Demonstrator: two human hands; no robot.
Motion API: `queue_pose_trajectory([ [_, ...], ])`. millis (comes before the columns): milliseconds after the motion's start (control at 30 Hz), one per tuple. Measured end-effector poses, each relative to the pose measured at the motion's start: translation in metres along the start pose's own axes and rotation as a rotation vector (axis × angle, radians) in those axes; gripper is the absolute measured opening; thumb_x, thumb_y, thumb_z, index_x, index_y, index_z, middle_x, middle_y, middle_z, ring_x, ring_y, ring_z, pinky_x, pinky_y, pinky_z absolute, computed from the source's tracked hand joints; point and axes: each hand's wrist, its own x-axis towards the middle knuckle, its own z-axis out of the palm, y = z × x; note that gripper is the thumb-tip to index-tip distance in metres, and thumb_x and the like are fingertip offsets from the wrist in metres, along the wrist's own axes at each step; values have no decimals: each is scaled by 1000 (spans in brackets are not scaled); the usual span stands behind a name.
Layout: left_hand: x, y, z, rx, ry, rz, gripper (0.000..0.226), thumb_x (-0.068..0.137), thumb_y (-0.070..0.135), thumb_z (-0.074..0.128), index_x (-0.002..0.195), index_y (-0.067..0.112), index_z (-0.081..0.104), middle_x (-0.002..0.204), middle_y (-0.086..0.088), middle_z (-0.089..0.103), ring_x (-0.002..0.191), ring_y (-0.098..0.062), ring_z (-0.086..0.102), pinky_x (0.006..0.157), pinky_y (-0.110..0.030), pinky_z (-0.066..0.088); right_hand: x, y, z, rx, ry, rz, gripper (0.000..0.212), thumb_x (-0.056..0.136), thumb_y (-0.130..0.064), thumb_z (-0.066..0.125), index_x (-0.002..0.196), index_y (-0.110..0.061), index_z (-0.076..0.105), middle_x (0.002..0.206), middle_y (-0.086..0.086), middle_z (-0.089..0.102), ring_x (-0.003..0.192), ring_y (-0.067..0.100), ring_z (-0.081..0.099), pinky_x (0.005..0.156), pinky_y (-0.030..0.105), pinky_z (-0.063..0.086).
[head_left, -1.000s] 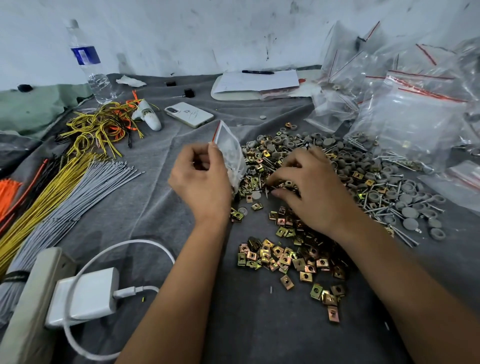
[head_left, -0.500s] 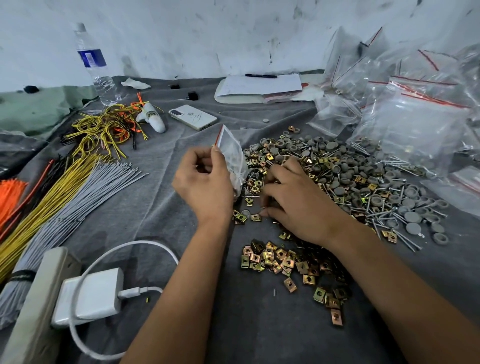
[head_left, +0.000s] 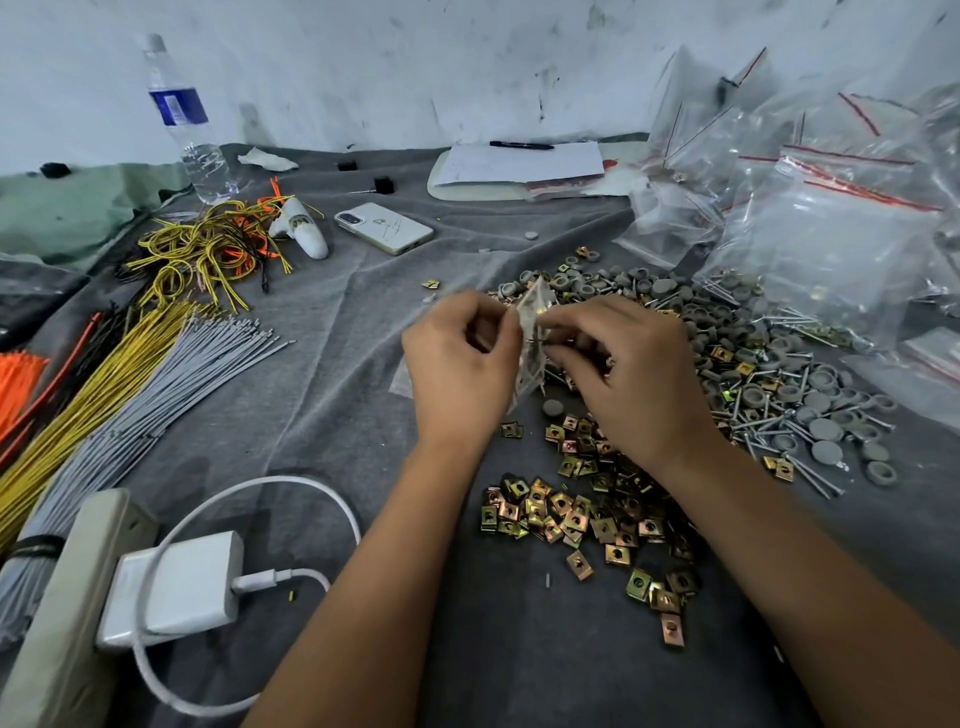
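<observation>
Head view: left hand (head_left: 462, 369) grip pinches the small clear zip bag (head_left: 531, 325) upright above the table (head_left: 322, 395), mouth toward the right hand (head_left: 636, 379), whose grip pinches a small part (head_left: 540, 340), too blurred to name, at that mouth, apparently feeding it in from the clip nuts (head_left: 566, 514) below.

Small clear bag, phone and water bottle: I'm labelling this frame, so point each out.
small clear bag (head_left: 531, 314), head view, the film of its upper half.
phone (head_left: 384, 227), head view, the middle of its white back.
water bottle (head_left: 179, 106), head view, its blue label.
</observation>
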Motion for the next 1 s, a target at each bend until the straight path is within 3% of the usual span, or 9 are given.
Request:
queue_pose_trajectory([
  [67, 2, 1, -3, -54, 44, -74, 21, 88, 17, 72, 72, 30, 68, 60, 11, 63, 55, -9, 62, 52, -28, 49, 0, 0, -1, 20, 38, 18, 23, 85, -5, 81, 108, -7, 77, 103, 4, 75, 90, 8, 66, 86, 7, 46],
  [200, 8, -1, -9, -129, 195, -217, 14, 88, 15, 71, 75, 20, 72, 65, -3, 69, 64, -34, 68, 58, -42, 56, -1, 0, -1, 62, 61, 41, 21, 89, -7, 77, 110, -7, 74, 104, 2, 74, 95, 7, 66, 90, 10, 50],
  [333, 15, -5, -19, -152, 379, -318, 14, 87, 21, 69, 73, 20, 71, 71, -16, 70, 62, -30, 63, 59, -40, 52, -1, 3, 6, -99, -231, -15, 26, 91, -17, 74, 117, -15, 75, 115, -1, 69, 114, 17, 53, 99, 36, 47],
  [433, 19, -8, -23, -169, 453, -373, 15, 87, 22, 68, 72, 22, 69, 73, -19, 71, 70, -41, 67, 63, -46, 55, -1, -3, 16, -255, -433, -113, 37, 95, -26, 69, 132, -26, 69, 129, 0, 59, 124, 23, 40, 102, 40, 45],
  [533, 20, -7, -22, -176, 462, -383, 17, 89, 20, 69, 72, 22, 68, 74, -20, 71, 73, -44, 68, 62, -45, 54, 2, -8, 20, -340, -523, -135, 34, 97, -37, 64, 131, -31, 69, 131, 1, 53, 124, 25, 35, 98, 44, 46],
  [667, 17, -6, -21, -182, 435, -372, 16, 89, 20, 69, 73, 21, 68, 74, -19, 71, 74, -42, 68, 65, -46, 56, 2, -8, 15, -266, -517, -123, 27, 93, -34, 71, 120, -29, 75, 120, -2, 57, 118, 22, 38, 95, 41, 47],
  [800, 16, -6, -20, -183, 426, -368, 16, 90, 18, 69, 75, 17, 69, 75, -20, 71, 72, -40, 68, 65, -42, 56, -4, -7, 10, -262, -537, -68, 25, 91, -40, 72, 109, -22, 70, 115, -7, 55, 118, 17, 36, 102, 36, 41],
  [900, 16, -7, -18, -180, 404, -352, 16, 91, 16, 69, 75, 17, 69, 74, -19, 71, 61, -32, 63, 60, -39, 53, -6, -5, 6, -119, -517, 41, 12, 95, -28, 70, 102, -23, 63, 104, -11, 57, 107, 10, 45, 96, 32, 44],
  [1000, 11, -5, -13, -146, 297, -263, 18, 93, 14, 70, 75, 20, 69, 72, -12, 70, 65, -31, 67, 59, -41, 54, -5, -3, 2, 76, -403, 170, 7, 95, -17, 71, 100, -18, 67, 94, -10, 67, 86, 3, 62, 81, 24, 53],
])
